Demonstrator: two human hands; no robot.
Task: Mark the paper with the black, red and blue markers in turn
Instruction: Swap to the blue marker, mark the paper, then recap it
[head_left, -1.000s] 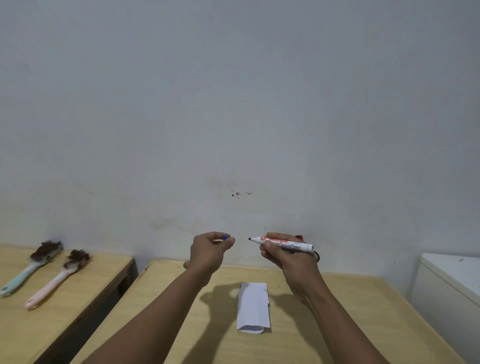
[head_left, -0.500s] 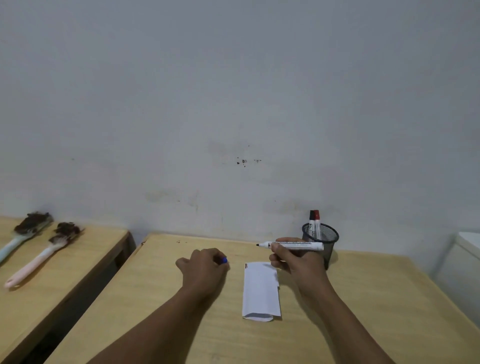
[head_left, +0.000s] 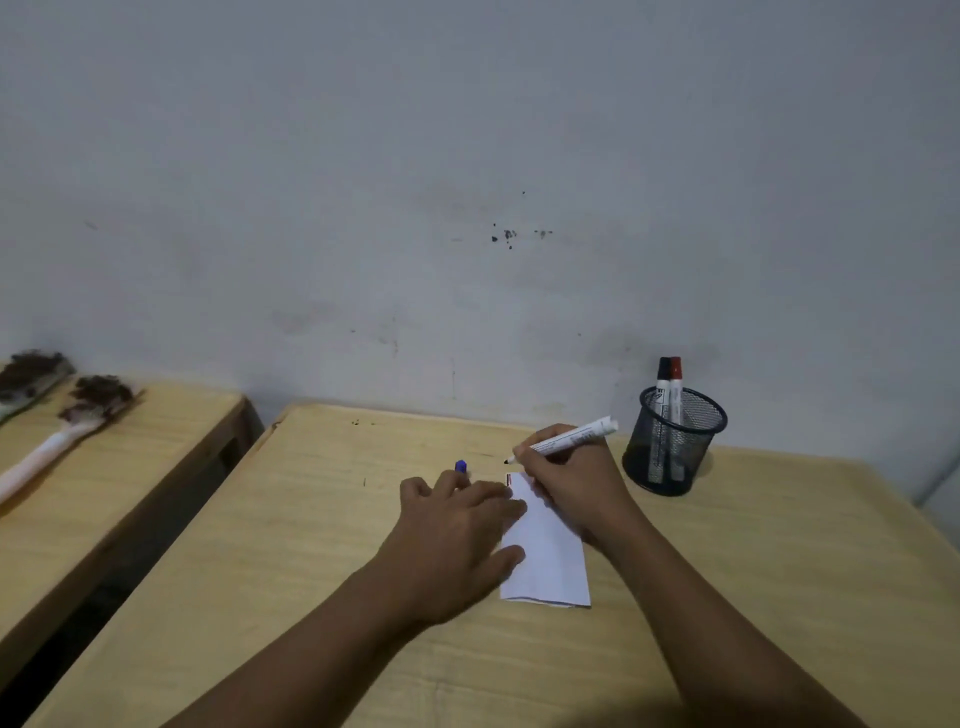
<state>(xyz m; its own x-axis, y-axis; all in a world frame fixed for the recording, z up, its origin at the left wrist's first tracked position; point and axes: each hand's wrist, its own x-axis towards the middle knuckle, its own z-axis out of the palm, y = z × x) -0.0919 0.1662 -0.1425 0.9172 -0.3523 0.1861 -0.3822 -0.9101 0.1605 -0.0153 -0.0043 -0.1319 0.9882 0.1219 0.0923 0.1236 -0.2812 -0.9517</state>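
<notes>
right hand (head_left: 571, 480) wrapped around an uncapped white marker (head_left: 563, 441), pen-style grip, dark nib pointing left and hanging just past the top left corner of the paper (head_left: 545, 551), not clearly touching it. barrel tilted up toward the right, back end near the mesh cup (head_left: 672, 447). heel of that hand resting on the paper's upper right edge.

left hand (head_left: 457, 530) flat and palm down on the paper's left side, fingers spread over the edge, pinning it to the wooden table (head_left: 311, 545). blue cap (head_left: 460, 466) poking up between the fingers of that hand, so partly closed on it while pressing down. can't tell exactly which fingers pinch it.

black-capped marker (head_left: 663, 384) and red-capped marker (head_left: 675, 384) standing upright together in the mesh cup, well right of the paper.

compared to half a second ago: left hand was a fist on bare table left of the paper, now moved onto it. right hand held the marker level above the far edge, now dropped with the tip angled downward. paper looks about the same spot.

two dirty brushes (head_left: 67, 415) on the neighbouring table (head_left: 156, 467) at left.
</notes>
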